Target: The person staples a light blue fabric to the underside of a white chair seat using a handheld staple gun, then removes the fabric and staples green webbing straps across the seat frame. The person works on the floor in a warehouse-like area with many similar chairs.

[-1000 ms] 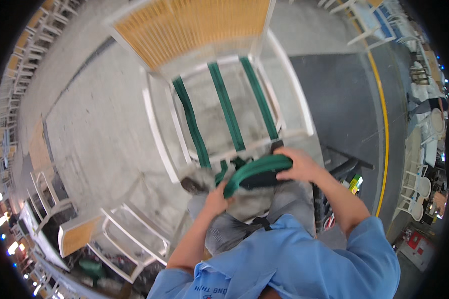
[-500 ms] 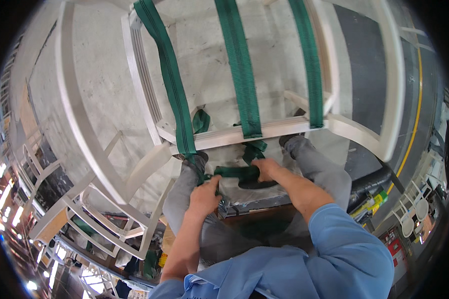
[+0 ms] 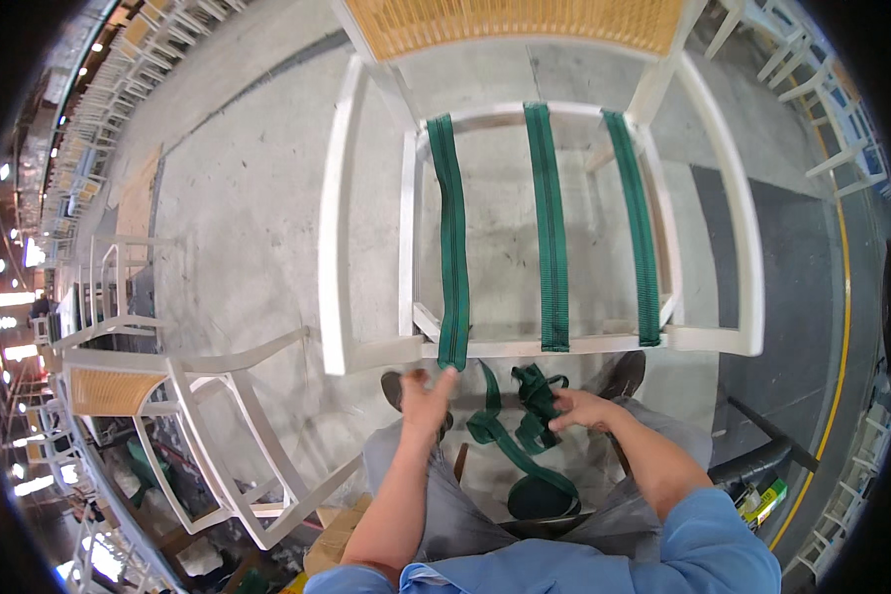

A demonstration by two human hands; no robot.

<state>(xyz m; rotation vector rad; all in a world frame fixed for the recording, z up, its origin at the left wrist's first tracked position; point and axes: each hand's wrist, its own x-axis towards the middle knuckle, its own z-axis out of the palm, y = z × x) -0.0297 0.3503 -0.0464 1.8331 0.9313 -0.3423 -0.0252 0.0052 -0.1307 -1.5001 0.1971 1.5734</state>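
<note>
Lower centre: the left hand (image 3: 426, 404), spread wide, touches the left strap (image 3: 451, 238) of a white chair (image 3: 336, 228); the right hand (image 3: 588, 409), half-curled, meets loose webbing (image 3: 537, 396), its grip indiscernible.

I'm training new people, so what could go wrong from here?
The bunched green webbing by the right hand lies in loose folds and might tangle. The left strap, whose near end overhangs the front rail at the left hand, could end up skewed if pulled unevenly.

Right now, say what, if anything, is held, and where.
Grip cannot be told: left hand is at the left strap's near end, right hand at the bunched strap.
</note>
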